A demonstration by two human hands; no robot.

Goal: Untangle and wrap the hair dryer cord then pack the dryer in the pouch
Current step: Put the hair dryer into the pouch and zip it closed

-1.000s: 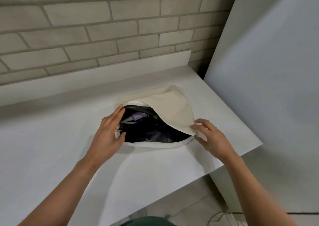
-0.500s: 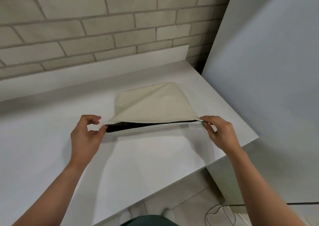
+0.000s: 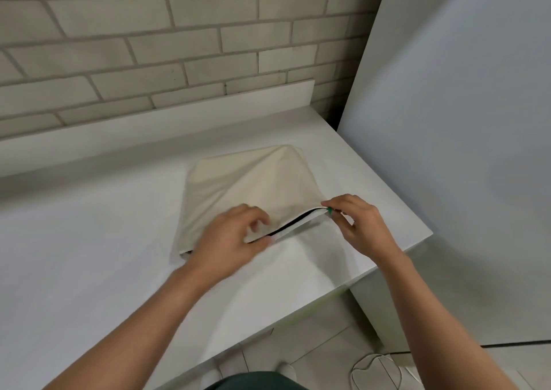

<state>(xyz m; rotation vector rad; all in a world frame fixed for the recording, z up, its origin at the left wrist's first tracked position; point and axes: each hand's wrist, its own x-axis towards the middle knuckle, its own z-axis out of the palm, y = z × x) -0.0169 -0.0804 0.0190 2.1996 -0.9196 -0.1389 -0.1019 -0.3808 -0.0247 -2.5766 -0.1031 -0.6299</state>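
A cream fabric pouch (image 3: 247,181) lies bulging on the white counter (image 3: 89,255). The hair dryer and its cord are hidden inside it. Along the pouch's near edge a dark slit of the zipper opening (image 3: 293,224) shows only on the right half. My left hand (image 3: 235,240) is at the middle of that edge, blurred, its fingers pinching at the zipper. My right hand (image 3: 354,225) pinches the right end of the opening, where a small green tab (image 3: 329,210) shows.
A brick wall (image 3: 179,46) and a low white backsplash (image 3: 149,127) run behind the counter. A tall white panel (image 3: 462,151) stands on the right. The counter's right edge drops to a tiled floor, where a white cable (image 3: 372,371) lies.
The pouch mouth, wide open a second ago with the dark dryer showing, is now drawn flat. My left hand has slid right along the zipper edge from the left corner, closing the left half.
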